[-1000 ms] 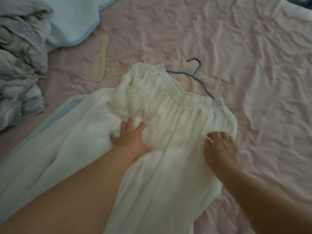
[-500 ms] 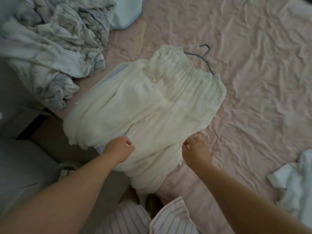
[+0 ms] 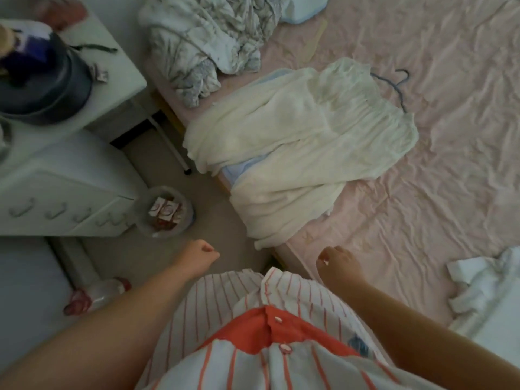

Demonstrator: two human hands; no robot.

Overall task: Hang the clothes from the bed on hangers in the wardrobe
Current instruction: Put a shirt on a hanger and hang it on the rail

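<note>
Where the pink bed [image 3: 422, 192] meets its near corner lies one white skirt [image 3: 304, 142], hem overhanging, on one blue hanger [image 3: 399, 88]. Left hand [image 3: 201, 256] and right hand [image 3: 336, 261]: both fisted, empty. One crumpled duvet [image 3: 202, 40]; one white drawer unit [image 3: 64, 187]; beige floor [image 3: 219, 220].

The pink-sheeted bed [image 3: 422, 192] carries a cream garment [image 3: 304, 142] over a blue hanger [image 3: 399, 88], beside rumpled bedding [image 3: 208, 43].
</note>
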